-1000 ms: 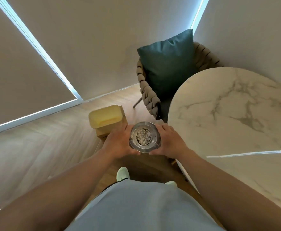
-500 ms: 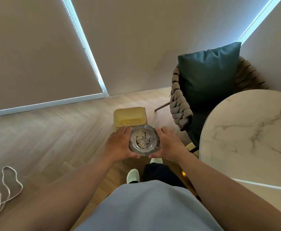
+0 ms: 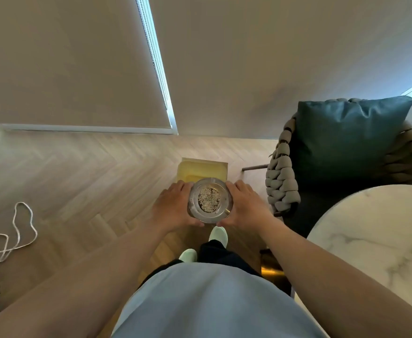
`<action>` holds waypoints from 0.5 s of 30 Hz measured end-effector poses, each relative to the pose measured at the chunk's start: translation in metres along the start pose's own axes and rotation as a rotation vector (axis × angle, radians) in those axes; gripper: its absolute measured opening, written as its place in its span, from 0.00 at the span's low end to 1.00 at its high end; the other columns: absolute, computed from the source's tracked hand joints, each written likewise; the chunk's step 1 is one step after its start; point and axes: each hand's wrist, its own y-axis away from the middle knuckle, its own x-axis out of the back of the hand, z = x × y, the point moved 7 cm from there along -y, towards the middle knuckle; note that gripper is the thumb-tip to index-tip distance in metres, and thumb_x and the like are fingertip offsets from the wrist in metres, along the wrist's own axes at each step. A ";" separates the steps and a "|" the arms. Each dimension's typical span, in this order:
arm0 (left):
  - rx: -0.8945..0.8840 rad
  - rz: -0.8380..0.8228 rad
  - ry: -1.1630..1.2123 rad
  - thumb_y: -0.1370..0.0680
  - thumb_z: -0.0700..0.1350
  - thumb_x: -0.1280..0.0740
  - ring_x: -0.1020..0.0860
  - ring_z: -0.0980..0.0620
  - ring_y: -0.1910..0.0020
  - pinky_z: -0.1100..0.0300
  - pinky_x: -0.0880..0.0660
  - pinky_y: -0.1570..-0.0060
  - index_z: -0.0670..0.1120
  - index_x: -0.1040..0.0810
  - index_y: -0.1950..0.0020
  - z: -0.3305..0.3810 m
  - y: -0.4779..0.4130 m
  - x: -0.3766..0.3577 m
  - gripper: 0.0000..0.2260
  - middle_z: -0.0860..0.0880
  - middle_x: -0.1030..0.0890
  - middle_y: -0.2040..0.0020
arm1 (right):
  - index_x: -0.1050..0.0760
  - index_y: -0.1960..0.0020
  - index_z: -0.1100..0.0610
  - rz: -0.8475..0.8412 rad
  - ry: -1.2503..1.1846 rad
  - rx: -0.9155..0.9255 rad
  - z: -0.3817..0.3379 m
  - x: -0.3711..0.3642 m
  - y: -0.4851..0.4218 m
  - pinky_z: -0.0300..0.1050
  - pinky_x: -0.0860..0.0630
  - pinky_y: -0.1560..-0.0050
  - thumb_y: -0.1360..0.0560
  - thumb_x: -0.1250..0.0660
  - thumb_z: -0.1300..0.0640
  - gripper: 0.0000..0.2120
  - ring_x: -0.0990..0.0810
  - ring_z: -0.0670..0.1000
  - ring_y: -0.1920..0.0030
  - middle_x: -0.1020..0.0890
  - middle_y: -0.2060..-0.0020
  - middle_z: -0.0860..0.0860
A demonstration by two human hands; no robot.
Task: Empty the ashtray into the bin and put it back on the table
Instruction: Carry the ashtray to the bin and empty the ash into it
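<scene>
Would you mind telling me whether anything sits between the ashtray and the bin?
Nothing visible does. Both hands, left hand and right hand, hold the full ashtray over the near edge of the yellow bin.

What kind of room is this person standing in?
Probably a lounge or sitting corner of a home or hotel room: a woven armchair with a teal cushion, a round marble table, herringbone wood floor and drawn roller blinds.

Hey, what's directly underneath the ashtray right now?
The ashtray, held by the left hand and right hand, hangs above the yellow bin. The bin's near part is hidden behind it.
</scene>
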 end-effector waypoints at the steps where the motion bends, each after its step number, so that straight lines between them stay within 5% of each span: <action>1: 0.007 -0.002 0.008 0.46 0.71 0.24 0.27 0.50 0.44 0.52 0.28 0.46 0.52 0.36 0.32 -0.001 -0.003 0.000 0.49 0.52 0.27 0.42 | 0.40 0.29 0.50 -0.008 0.000 0.002 0.000 0.001 -0.004 0.53 0.27 0.38 0.42 0.21 0.35 0.50 0.30 0.53 0.39 0.30 0.40 0.51; 15: -0.047 -0.063 -0.015 0.46 0.71 0.24 0.27 0.49 0.44 0.51 0.28 0.47 0.51 0.36 0.33 -0.034 -0.045 -0.016 0.49 0.51 0.27 0.43 | 0.43 0.29 0.49 -0.050 -0.038 -0.078 0.013 -0.028 -0.048 0.52 0.28 0.39 0.45 0.21 0.34 0.53 0.31 0.53 0.39 0.30 0.39 0.51</action>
